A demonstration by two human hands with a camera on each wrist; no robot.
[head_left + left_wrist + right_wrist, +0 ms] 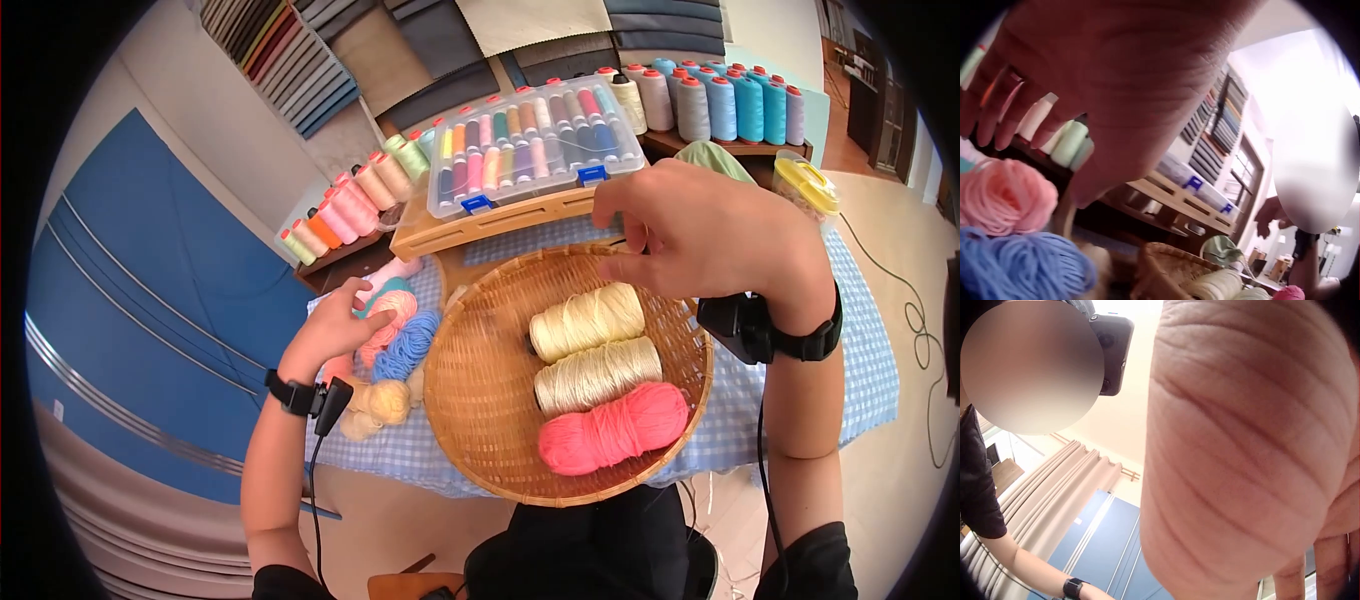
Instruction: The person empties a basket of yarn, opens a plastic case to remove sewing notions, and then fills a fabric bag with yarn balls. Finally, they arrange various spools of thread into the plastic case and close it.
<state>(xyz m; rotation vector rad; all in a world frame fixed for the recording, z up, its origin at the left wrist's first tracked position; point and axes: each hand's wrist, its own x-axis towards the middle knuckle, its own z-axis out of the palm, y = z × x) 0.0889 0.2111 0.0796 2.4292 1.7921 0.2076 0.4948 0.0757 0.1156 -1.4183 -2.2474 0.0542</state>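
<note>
Over the yarn pile at the left, my left hand (337, 322) hovers with fingers spread and nothing in it. Just below it lie a pink yarn skein (1007, 197), a blue skein (1022, 265) and a cream yarn ball (383, 402). Loosely bent, the fingers of my right hand (705, 225) hang above the far right rim of a round woven basket (480, 420), holding nothing visible. In the basket lie a pale yellow yarn cone (588, 322), a cream yarn cone (600, 374) and a coral-pink yarn skein (613, 428), side by side.
Behind the basket, a clear thread box (540, 150) sits on a wooden stand (500, 222). Rows of thread cones flank it, pink ones (350, 208) left and blue ones (748, 105) right. A yellow-lidded container (806, 190) stands on the checked cloth (860, 330).
</note>
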